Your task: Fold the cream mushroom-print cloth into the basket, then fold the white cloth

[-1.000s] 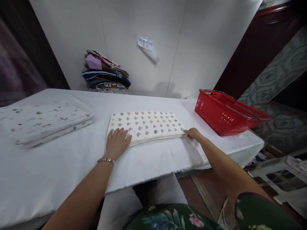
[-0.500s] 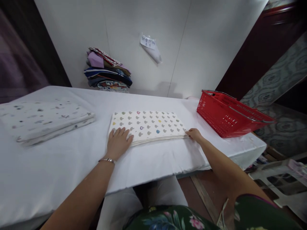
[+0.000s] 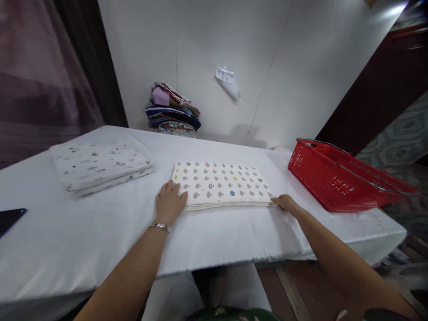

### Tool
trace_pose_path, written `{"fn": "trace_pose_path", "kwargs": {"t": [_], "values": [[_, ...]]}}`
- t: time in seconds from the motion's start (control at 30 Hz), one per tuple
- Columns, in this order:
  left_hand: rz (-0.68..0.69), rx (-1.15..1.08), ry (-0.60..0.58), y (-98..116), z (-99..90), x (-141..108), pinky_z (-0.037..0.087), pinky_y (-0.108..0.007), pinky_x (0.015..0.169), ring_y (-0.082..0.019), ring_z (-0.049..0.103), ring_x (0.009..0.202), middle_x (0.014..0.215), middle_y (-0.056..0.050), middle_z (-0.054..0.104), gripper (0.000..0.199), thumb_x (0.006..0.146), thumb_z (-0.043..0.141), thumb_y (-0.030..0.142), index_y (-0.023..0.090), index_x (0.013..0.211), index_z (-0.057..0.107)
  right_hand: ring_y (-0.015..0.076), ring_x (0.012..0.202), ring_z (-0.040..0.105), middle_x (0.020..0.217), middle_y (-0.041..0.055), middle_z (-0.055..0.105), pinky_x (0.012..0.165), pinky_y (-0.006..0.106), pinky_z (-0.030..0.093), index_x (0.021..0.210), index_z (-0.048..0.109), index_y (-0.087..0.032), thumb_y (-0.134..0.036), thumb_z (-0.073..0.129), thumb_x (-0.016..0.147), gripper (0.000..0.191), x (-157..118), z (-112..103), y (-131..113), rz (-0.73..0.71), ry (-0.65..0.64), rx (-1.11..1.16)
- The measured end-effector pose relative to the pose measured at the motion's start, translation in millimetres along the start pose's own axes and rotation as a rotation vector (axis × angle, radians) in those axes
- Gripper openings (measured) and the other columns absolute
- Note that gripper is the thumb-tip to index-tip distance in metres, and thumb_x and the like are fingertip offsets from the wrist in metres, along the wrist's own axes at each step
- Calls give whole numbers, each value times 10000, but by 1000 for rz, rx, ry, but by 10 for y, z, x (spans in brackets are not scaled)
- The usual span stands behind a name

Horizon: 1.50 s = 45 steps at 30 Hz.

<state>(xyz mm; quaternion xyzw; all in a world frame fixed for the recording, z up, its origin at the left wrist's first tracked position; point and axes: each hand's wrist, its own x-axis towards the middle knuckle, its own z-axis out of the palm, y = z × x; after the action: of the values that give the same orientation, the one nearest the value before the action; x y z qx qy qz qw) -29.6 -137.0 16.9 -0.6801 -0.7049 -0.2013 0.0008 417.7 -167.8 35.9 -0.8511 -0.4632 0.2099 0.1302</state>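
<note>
A folded white cloth (image 3: 222,183) printed with grey and a few coloured mushrooms lies flat in front of me, its layered long edge towards me. My left hand (image 3: 170,204), with a bracelet at the wrist, rests against the cloth's near left corner, its thumb and fingers apart. At the near right corner my right hand (image 3: 285,203) pinches the cloth between thumb and fingers. Farther left lies another folded white cloth (image 3: 103,165) with a scattered grey print.
A red plastic basket (image 3: 347,178) with metal handles stands on the right of the white-covered table (image 3: 220,243). Near the wall is a stack of folded fabrics (image 3: 174,111). A dark flat object (image 3: 10,218) lies at the left edge. A paper note (image 3: 225,76) hangs on the wall.
My view has swung left, so everything sits farther right. My left hand has slid from the cloth's top to its left edge. The right hand stays at its corner.
</note>
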Motion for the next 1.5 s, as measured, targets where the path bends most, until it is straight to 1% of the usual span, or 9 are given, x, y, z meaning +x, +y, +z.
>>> {"fn": "trace_pose_path", "kwargs": {"t": [0.13, 0.3, 0.47, 0.67, 0.9, 1.03, 1.3, 1.4, 1.5], "values": [[-30, -12, -40, -4, 13, -2, 299, -423, 1027, -275, 346, 1290, 1448, -130, 332, 501, 871, 355, 403, 153, 1282, 497, 96, 455, 476, 502, 2, 522, 456, 198, 367, 637, 514, -155, -337, 562, 785, 239, -42, 8, -39, 9, -15, 50], [-58, -13, -48, -14, -5, -8, 324, -426, 1003, -282, 382, 1268, 1433, -149, 343, 463, 886, 330, 351, 175, 1280, 499, 89, 395, 435, 445, -29, 487, 408, 195, 334, 752, 538, -146, -326, 569, 787, 187, 3, -6, -3, 15, -71, 78], [-71, 20, -40, -1, -36, 6, 360, -445, 958, -287, 464, 1181, 1399, -138, 395, 438, 874, 316, 262, 188, 1252, 524, 116, 457, 498, 500, -9, 549, 446, 213, 393, 915, 602, -118, -386, 638, 739, 323, 191, -110, -6, -20, -137, 32], [-66, 66, -42, 25, -30, 46, 372, -454, 934, -293, 472, 1160, 1381, -130, 422, 443, 859, 328, 254, 188, 1248, 529, 155, 745, 618, 954, 93, 668, 596, 213, 457, 1062, 621, -124, -375, 592, 777, 381, 556, -66, -348, -91, 83, 73], [-81, 96, -80, 22, -16, 84, 371, -447, 945, -290, 461, 1179, 1390, -120, 411, 452, 861, 329, 276, 192, 1264, 515, 219, 868, 626, 910, 105, 688, 691, 238, 449, 860, 682, -129, -362, 541, 812, 276, 1257, 108, -816, -121, 107, 24], [-81, 85, -101, 4, -7, 108, 365, -475, 956, -308, 445, 1195, 1389, -134, 413, 458, 852, 348, 287, 179, 1261, 522, 242, 888, 629, 917, 120, 687, 678, 238, 456, 847, 682, -124, -393, 582, 781, 294, 1547, 131, -1022, -88, 88, 48], [-99, 63, -128, -10, -14, 117, 362, -499, 965, -320, 432, 1214, 1391, -140, 412, 469, 827, 384, 285, 174, 1265, 511, 229, 719, 640, 907, 153, 675, 576, 273, 471, 978, 644, -78, -353, 710, 673, 416, 1718, 135, -1156, -12, 38, 164], [-98, 70, -127, -35, 23, 121, 365, -483, 966, -306, 432, 1216, 1394, -120, 414, 459, 826, 396, 285, 196, 1260, 516, 210, 786, 630, 961, 123, 666, 627, 254, 472, 1027, 616, -107, -375, 639, 742, 392, 1731, 186, -1120, -79, 98, 203], [-109, 87, -135, -54, 57, 126, 364, -469, 965, -293, 424, 1222, 1402, -103, 408, 459, 836, 384, 293, 209, 1268, 512, 212, 876, 605, 988, 106, 656, 681, 246, 459, 984, 619, -137, -394, 551, 803, 322, 1757, 256, -1077, -181, 192, 95]]}}
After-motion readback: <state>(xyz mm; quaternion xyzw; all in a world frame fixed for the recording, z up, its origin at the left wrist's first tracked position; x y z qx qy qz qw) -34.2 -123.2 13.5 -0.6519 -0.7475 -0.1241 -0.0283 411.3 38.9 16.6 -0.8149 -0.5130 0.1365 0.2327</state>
